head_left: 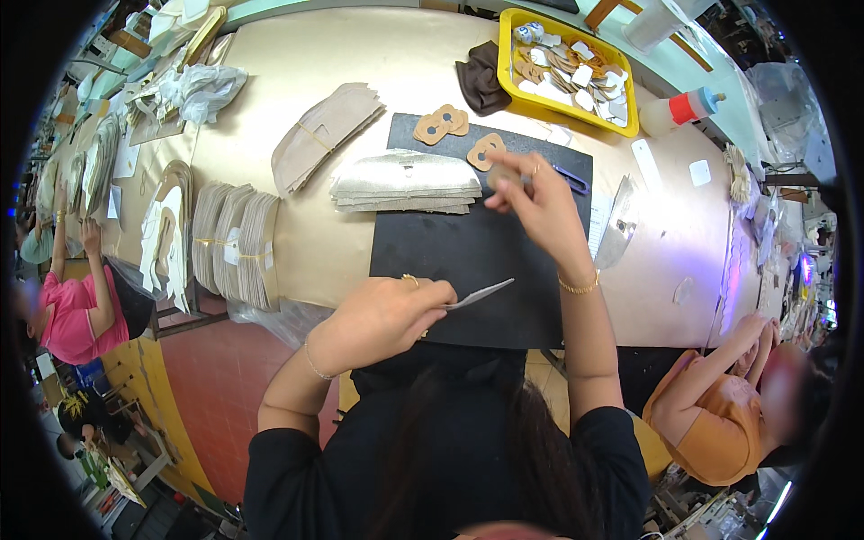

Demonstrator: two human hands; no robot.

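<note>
Papered worktable [310, 54]: broad, pale tan.
Black mat [427, 252]: at the worktable's near edge.
Silver panels [407, 180]: stacked across the mat's left edge, apparently still waiting.
Left hand [382, 319]: fingers pinch one grey piece [484, 292] above the mat's nearer half, seemingly mid-work.
Right hand [544, 211]: fingers curled; whether pinching anything, cannot tell.
Tan cut-outs [445, 121]: loose near the far edge, seemingly unattached.

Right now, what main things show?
Mat: one, black, on table
Stack: one, silvery, on mat
Holed pieces: several, tan, mat's far edge
Tied bundles: several, beige, left of mat
Tray: one, yellow, far right
Cloth: one, brown, beside tray
Bottle: one, whitish, beside tray
Metal piece: one, silver, mat's right
Coworkers: at least two, pink and orange tops, either side
Thin piece: one, grey, in left fingers
Left hand: one, bare, mat's near edge
Right hand: one, bare, over mat
</note>
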